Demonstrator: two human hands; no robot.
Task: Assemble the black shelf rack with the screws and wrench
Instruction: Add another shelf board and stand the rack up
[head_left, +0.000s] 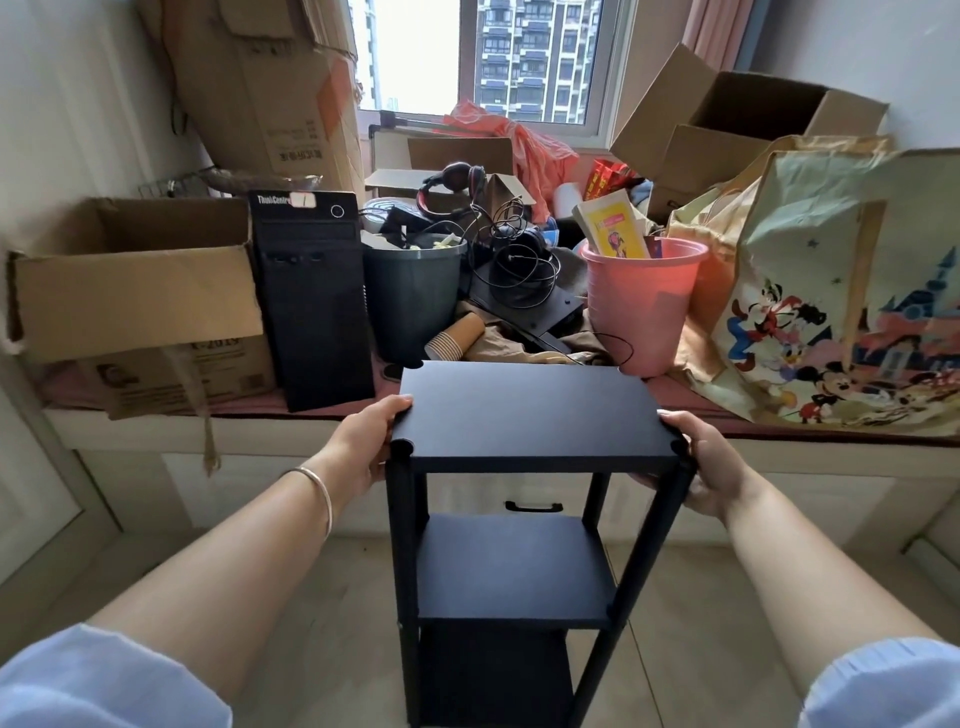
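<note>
Head view. The black shelf rack (524, 519) stands upright on the floor, just in front of the window bench (130, 431), with three shelves seated on four posts. The left hand (366, 447) grasps the left edge of the rack's top shelf, thumb on top; the right hand (706, 467) grasps its right edge at the near corner post. No screws or wrench are visible. The assembly appears near complete. Recommended: press the top shelf down evenly at both sides, rock it lightly to check seating, and confirm each corner notch sits flush.
</note>
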